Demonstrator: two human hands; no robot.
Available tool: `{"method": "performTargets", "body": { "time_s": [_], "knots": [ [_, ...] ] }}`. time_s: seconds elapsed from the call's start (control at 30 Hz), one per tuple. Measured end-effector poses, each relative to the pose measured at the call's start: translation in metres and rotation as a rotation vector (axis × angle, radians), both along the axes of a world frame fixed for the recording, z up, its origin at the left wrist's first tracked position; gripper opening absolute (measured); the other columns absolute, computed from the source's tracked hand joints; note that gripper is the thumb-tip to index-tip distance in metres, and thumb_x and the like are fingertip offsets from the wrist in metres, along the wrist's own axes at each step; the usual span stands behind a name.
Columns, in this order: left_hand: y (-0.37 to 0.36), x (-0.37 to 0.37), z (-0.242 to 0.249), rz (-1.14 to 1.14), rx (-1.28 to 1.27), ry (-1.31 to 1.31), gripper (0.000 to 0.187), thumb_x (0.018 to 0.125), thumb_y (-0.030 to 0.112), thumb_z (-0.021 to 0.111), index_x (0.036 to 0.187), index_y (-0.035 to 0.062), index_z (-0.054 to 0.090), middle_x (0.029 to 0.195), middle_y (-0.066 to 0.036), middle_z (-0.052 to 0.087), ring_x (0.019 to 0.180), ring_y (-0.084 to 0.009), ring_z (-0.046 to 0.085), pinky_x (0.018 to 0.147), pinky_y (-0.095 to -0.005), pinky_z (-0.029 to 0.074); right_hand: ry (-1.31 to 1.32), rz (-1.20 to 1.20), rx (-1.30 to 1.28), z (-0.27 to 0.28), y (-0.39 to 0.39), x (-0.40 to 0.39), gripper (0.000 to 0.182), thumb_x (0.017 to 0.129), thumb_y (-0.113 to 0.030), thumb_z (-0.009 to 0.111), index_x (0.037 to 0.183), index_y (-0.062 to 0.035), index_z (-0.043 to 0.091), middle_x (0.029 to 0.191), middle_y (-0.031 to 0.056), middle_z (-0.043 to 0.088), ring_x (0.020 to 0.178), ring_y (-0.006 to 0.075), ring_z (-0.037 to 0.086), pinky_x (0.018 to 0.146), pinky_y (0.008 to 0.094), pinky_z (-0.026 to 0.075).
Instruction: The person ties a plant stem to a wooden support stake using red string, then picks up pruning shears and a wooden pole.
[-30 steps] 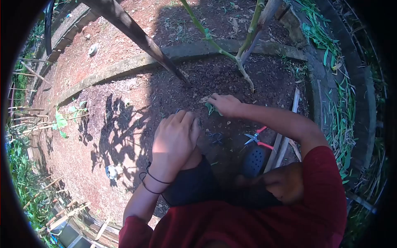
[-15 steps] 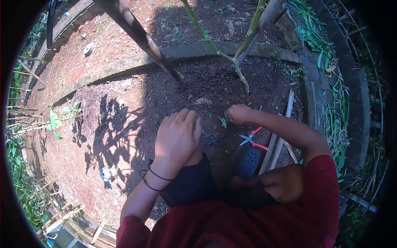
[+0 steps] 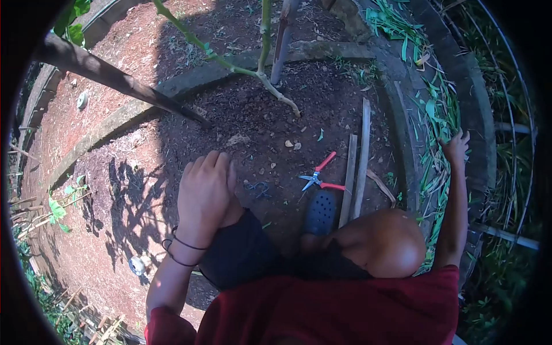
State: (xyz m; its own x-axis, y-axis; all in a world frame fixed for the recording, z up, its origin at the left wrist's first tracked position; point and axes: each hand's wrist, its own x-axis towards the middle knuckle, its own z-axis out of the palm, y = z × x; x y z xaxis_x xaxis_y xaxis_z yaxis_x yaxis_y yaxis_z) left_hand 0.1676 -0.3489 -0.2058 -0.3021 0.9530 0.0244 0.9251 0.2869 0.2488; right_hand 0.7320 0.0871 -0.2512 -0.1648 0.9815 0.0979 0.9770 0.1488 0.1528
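Observation:
My left hand [image 3: 206,184] rests at my bent knee with its fingers curled closed. Whatever it may hold is hidden under the fingers. A dark cord circles that wrist. Far to the right, my right hand [image 3: 455,146] reaches over a strip of cut green leaves [image 3: 431,109], fingers apart. Pruning shears [image 3: 313,181] with red handles lie on the soil, blades spread, just beyond my dark clog [image 3: 319,211]. A small tangle of bluish wire or string [image 3: 259,188] lies on the ground right of my left hand.
A forked green plant stem [image 3: 264,75] rises from the dark soil. A wooden post [image 3: 132,87] leans at the left. Wooden strips [image 3: 363,155] lie by the shears. A low curved concrete edging [image 3: 207,77] crosses behind. A white round object [image 3: 137,265] sits at lower left.
My right hand has swung from the soil near the stem, by some small green leaves, out to the leaf strip and spread its fingers. My left hand stays closed at the knee; the view has shifted right.

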Motion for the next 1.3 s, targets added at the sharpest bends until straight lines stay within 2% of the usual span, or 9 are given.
{"method": "performTargets", "body": {
  "time_s": [0.03,0.07,0.23,0.37,0.57,0.73,0.87,1.17,1.3],
  "knots": [
    [0.002,0.002,-0.001,-0.012,0.001,0.017,0.014,0.098,0.017,0.062,0.092,0.0044,0.060,0.088,-0.012,0.061,0.086,-0.0318,0.064,0.079,-0.0429,0.050,-0.256,0.063,0.192,0.004,-0.024,-0.006,0.098,0.085,-0.053,0.080,0.149,0.0097,0.039,0.154,0.0355,0.036,0.141,0.0465,0.042,0.115,0.0538,0.038],
    [0.003,0.004,-0.003,-0.031,-0.003,0.011,0.014,0.098,0.017,0.062,0.092,0.0044,0.060,0.088,-0.012,0.061,0.086,-0.0318,0.064,0.079,-0.0429,0.050,-0.090,0.078,0.107,0.000,-0.051,-0.028,0.108,0.084,-0.056,0.080,0.153,0.0093,0.029,0.157,0.0383,0.024,0.144,0.0505,0.034,0.117,0.0517,0.036],
    [0.013,0.011,-0.003,-0.114,-0.080,0.072,0.013,0.098,0.018,0.062,0.095,0.0051,0.062,0.091,-0.011,0.063,0.085,-0.0324,0.065,0.079,-0.0432,0.050,0.334,-0.228,-0.665,-0.121,-0.201,-0.082,0.126,0.076,-0.081,0.070,0.158,0.0043,0.026,0.156,0.0355,0.027,0.149,0.0483,0.031,0.122,0.0515,0.032],
    [0.011,0.010,-0.001,-0.271,-0.204,-0.022,0.016,0.098,0.022,0.061,0.095,0.0061,0.062,0.092,-0.010,0.063,0.091,-0.0277,0.066,0.084,-0.0412,0.050,0.219,-0.278,-0.575,-0.158,-0.337,-0.135,0.143,0.060,-0.077,0.083,0.162,-0.0016,0.018,0.155,0.0267,0.037,0.139,0.0440,0.043,0.112,0.0529,0.040],
    [0.015,0.028,-0.005,-0.430,-0.322,-0.069,0.024,0.097,0.026,0.062,0.098,0.0029,0.065,0.096,-0.013,0.066,0.094,-0.0307,0.069,0.085,-0.0441,0.051,-0.001,0.255,-0.493,0.145,-0.364,-0.272,0.026,0.084,-0.048,0.072,0.090,-0.0245,0.083,0.110,0.0239,0.071,0.111,0.0393,0.067,0.100,0.0447,0.050],
    [0.025,0.041,-0.015,-0.624,-0.376,-0.155,0.027,0.097,0.028,0.061,0.103,0.0027,0.068,0.102,-0.015,0.069,0.097,-0.0313,0.070,0.088,-0.0437,0.053,-0.007,0.329,-0.522,0.151,-0.352,-0.284,0.023,0.084,-0.044,0.073,0.095,-0.0259,0.082,0.104,0.0197,0.072,0.105,0.0368,0.069,0.101,0.0436,0.050],
    [0.046,0.058,-0.011,-0.633,-0.374,0.029,0.027,0.097,0.029,0.063,0.103,0.0029,0.067,0.107,-0.014,0.067,0.104,-0.0308,0.067,0.093,-0.0430,0.051,0.066,0.236,-0.590,0.114,-0.350,-0.258,0.021,0.085,-0.041,0.074,0.099,-0.0269,0.081,0.100,0.0163,0.073,0.099,0.0348,0.070,0.102,0.0428,0.050],
    [0.013,0.085,-0.019,-0.796,-0.576,0.105,0.021,0.095,0.017,0.054,0.104,0.0035,0.068,0.109,-0.015,0.067,0.109,-0.0289,0.066,0.093,-0.0413,0.050,0.585,-0.544,-0.656,-0.201,-0.332,-0.080,0.023,0.085,-0.035,0.076,0.107,-0.0293,0.080,0.090,0.0087,0.076,0.088,0.0302,0.072,0.104,0.0409,0.051],
    [-0.050,0.102,-0.041,-0.874,-0.848,-0.249,0.025,0.096,0.017,0.053,0.108,0.0022,0.069,0.113,-0.017,0.068,0.113,-0.0303,0.066,0.094,-0.0424,0.050,0.596,-0.627,-0.894,-0.163,-0.359,-0.074,0.021,0.089,-0.031,0.073,0.108,-0.0224,0.075,0.086,0.0065,0.073,0.080,0.0253,0.068,0.093,0.0384,0.050]
  ]
}}
